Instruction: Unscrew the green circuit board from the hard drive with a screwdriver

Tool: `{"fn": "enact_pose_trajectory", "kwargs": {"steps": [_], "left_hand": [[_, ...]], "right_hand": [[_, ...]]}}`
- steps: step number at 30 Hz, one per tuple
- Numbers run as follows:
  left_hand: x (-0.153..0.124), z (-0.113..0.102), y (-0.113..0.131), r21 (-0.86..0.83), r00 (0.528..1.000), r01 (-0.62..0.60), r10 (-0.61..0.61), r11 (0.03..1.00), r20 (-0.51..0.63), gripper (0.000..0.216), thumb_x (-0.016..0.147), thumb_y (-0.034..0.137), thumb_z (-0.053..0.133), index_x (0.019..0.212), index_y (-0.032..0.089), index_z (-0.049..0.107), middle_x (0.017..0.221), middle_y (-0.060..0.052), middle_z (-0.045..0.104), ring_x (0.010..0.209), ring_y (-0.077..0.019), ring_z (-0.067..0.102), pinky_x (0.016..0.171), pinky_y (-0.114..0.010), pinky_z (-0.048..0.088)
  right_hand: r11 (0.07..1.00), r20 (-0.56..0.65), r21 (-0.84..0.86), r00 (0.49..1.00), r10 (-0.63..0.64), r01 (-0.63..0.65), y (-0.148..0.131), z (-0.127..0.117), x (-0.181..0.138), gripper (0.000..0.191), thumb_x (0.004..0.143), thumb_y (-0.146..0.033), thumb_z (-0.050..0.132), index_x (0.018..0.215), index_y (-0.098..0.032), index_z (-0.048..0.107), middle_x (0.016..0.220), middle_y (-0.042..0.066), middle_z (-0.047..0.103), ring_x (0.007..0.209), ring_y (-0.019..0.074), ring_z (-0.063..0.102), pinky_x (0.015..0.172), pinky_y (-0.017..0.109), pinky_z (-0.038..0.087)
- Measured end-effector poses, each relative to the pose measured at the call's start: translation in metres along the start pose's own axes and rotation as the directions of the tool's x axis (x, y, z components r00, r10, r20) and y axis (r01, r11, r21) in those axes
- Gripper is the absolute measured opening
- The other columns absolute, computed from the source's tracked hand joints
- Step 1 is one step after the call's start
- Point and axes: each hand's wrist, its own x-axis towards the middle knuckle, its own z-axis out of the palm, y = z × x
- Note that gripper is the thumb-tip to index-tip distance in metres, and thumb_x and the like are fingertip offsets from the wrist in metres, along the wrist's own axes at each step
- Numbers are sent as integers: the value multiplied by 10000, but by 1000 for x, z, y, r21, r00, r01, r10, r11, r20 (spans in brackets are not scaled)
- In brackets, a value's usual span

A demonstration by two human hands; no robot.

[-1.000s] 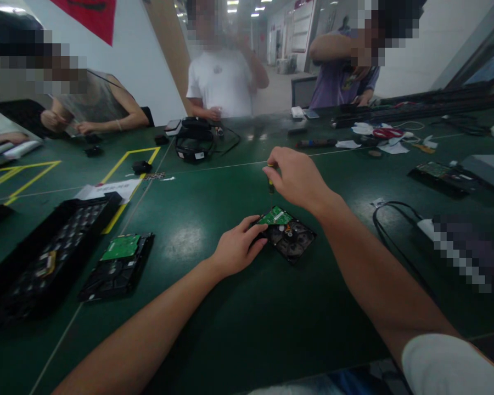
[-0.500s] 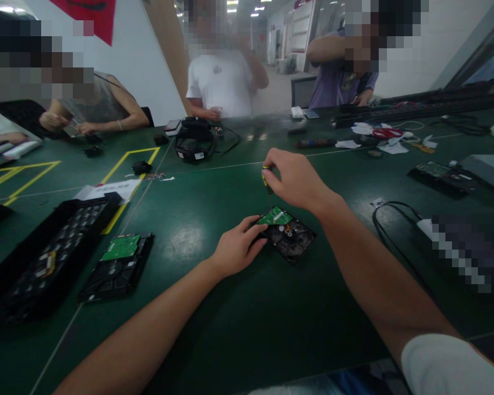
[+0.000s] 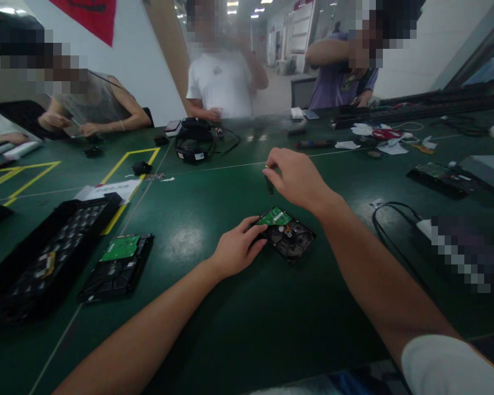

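A hard drive [image 3: 291, 241] with a green circuit board [image 3: 276, 216] lies on the table in front of me. My left hand [image 3: 239, 245] grips its left edge, fingertips on the board's corner and thumb at the side. Above the drive, my right hand [image 3: 293, 174] pinches the top of a small screwdriver [image 3: 270, 187] with a dark and yellow handle. The screwdriver stands nearly upright, its thin shaft reaching down to the far edge of the board. Whether the tip sits in a screw is too small to tell.
Left of me are another hard drive [image 3: 119, 266] and a long black tray [image 3: 49, 258] with small parts. A black cable [image 3: 395, 206] and a drive [image 3: 440, 178] lie to the right. A black pouch [image 3: 194, 140] stands farther back. Several people sit across the table [image 3: 214, 340].
The screwdriver has turned in my right fingers, showing less yellow and more dark handle. My left hand and the hard drive stay in place.
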Motion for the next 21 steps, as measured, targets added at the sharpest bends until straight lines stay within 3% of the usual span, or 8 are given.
{"fn": "enact_pose_trajectory", "kwargs": {"steps": [6, 13, 21], "left_hand": [[0, -2, 1, 3, 1000, 3, -3, 1000, 7, 411, 1064, 443, 482, 1429, 273, 561, 1540, -121, 521, 1276, -301, 652, 1003, -499, 609], [0, -2, 3, 3, 1000, 7, -7, 1000, 4, 411, 1065, 438, 483, 1430, 268, 563, 1539, -119, 520, 1282, -296, 650, 1016, -482, 604], [0, -3, 2, 1, 1000, -8, 8, 1000, -6, 404, 1060, 435, 490, 1427, 283, 562, 1527, -118, 530, 1264, -296, 660, 998, -490, 613]], "right_hand": [[1000, -2, -21, 1000, 24, -24, -3, -2, 1, 103, 955, -274, 634, 1022, -195, 625, 1009, 91, 697, 919, 254, 599, 799, 355, 373], [997, 3, -70, 1000, 18, -17, -1, -2, -2, 104, 969, -241, 577, 1033, -186, 638, 1024, 114, 691, 922, 260, 596, 802, 359, 384], [999, -15, -24, 999, 49, -49, -1, 1, 0, 143, 939, -268, 654, 1051, -187, 618, 1029, 102, 694, 929, 264, 605, 805, 360, 392]]}}
